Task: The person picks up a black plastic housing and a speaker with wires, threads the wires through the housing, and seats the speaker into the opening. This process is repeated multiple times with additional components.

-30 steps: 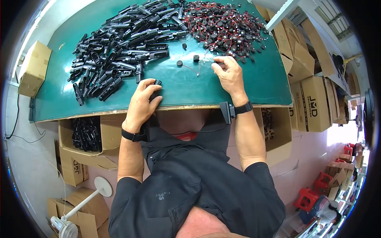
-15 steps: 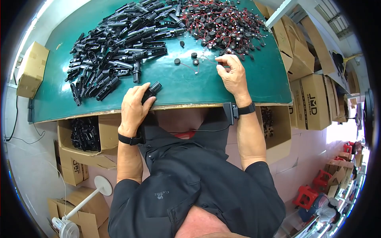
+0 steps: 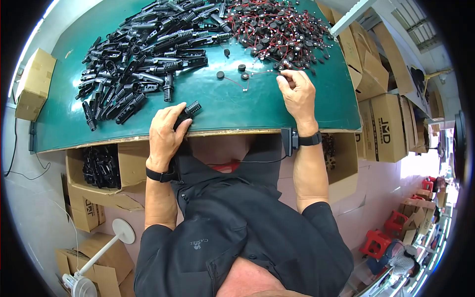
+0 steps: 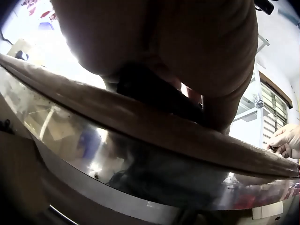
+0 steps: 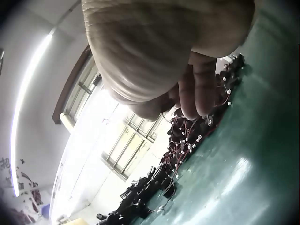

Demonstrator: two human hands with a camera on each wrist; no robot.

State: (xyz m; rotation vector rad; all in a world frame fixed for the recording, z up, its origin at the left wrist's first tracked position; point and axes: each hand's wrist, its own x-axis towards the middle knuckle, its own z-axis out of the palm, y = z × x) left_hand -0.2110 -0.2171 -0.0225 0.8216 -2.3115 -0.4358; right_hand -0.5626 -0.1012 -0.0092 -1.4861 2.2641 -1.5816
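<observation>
At the table's front edge my left hand [image 3: 166, 131] grips a black plastic part with a ribbed end [image 3: 193, 108]; its lower portion is hidden by the fingers. To the right, my right hand [image 3: 300, 96] is held over the table, thumb and fingertips together on the end of a thin red wire [image 3: 260, 73]. That wire leads left to a small round black disc [image 3: 245, 76]. Just behind lies a second disc [image 3: 241, 67], and a third disc [image 3: 220, 75] with its own wire sits to the left. In the right wrist view, the curled fingers [image 5: 201, 91] hide the pinch itself.
A heap of black ribbed parts [image 3: 143, 64] covers the table's left side. Farther right lies a pile of wired discs [image 3: 277, 34]. Cardboard boxes [image 3: 386, 126] stand beyond the right edge, and an open box of black parts [image 3: 101, 167] sits below the front edge.
My left hand has shifted left and the ribbed end now shows more. My right hand has moved right, drawing the red wire out straighter; two discs that overlapped now lie apart.
</observation>
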